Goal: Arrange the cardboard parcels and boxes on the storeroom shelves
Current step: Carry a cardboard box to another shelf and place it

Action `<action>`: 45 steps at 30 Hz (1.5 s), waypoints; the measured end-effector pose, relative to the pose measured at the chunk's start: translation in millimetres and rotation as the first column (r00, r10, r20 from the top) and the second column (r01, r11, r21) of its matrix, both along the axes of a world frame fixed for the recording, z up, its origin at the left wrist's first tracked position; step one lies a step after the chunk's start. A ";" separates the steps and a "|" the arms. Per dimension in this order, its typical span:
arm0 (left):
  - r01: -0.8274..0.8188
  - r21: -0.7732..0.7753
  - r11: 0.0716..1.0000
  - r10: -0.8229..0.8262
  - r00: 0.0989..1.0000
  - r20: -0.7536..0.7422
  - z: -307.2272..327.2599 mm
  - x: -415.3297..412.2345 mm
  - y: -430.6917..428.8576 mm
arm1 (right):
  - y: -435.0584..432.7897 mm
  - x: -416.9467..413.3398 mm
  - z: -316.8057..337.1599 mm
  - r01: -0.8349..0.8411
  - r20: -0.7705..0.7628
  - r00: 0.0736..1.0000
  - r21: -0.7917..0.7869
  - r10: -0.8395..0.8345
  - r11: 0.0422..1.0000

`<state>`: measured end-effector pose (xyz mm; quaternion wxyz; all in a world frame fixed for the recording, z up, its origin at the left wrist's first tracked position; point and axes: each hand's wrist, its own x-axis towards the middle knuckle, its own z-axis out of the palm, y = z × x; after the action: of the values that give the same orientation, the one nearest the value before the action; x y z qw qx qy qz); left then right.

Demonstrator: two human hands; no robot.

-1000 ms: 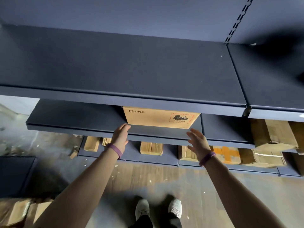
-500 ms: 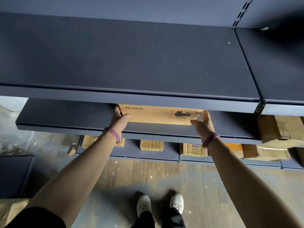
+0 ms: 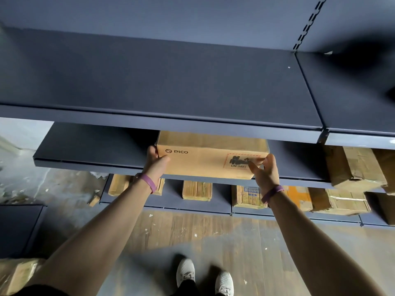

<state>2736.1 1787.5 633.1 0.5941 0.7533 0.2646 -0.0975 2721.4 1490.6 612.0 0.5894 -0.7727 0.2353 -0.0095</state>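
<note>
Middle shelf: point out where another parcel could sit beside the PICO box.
Bare dark metal middle shelf runs left of the tan cardboard PICO box; a narrower gap separates it from the taped brown parcel. The wide top shelf is bare. The bottom shelf's row of parcels is crowded.

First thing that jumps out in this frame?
The PICO box on the middle shelf, gripped at both ends by the left hand and right hand. Above it spreads the wide bare top shelf; more parcels sit to the right and below.
</note>
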 end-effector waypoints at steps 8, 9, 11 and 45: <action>-0.058 0.049 0.997 0.058 0.998 0.009 43.9 -61.5 -7.2 | -3.8 -53.3 40.3 -0.048 0.084 0.996 0.135 0.037 0.990; -0.061 0.066 0.996 0.061 0.998 0.009 49.4 -70.8 -9.1 | -6.6 -59.4 44.6 -0.061 0.092 0.995 0.145 0.047 0.988; -0.078 0.095 0.992 0.077 0.997 0.012 60.0 -91.6 -12.1 | -12.5 -72.6 54.0 -0.097 0.113 0.991 0.171 0.078 0.981; -0.426 -0.139 0.894 0.436 0.899 0.050 123.8 -269.2 1.5 | -32.6 -217.8 128.4 -0.387 0.312 0.909 0.387 0.276 0.837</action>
<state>2466.9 1789.0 756.9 0.6568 0.6408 0.3942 0.0505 2503.7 1458.0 740.5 0.7654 -0.6412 0.0188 0.0518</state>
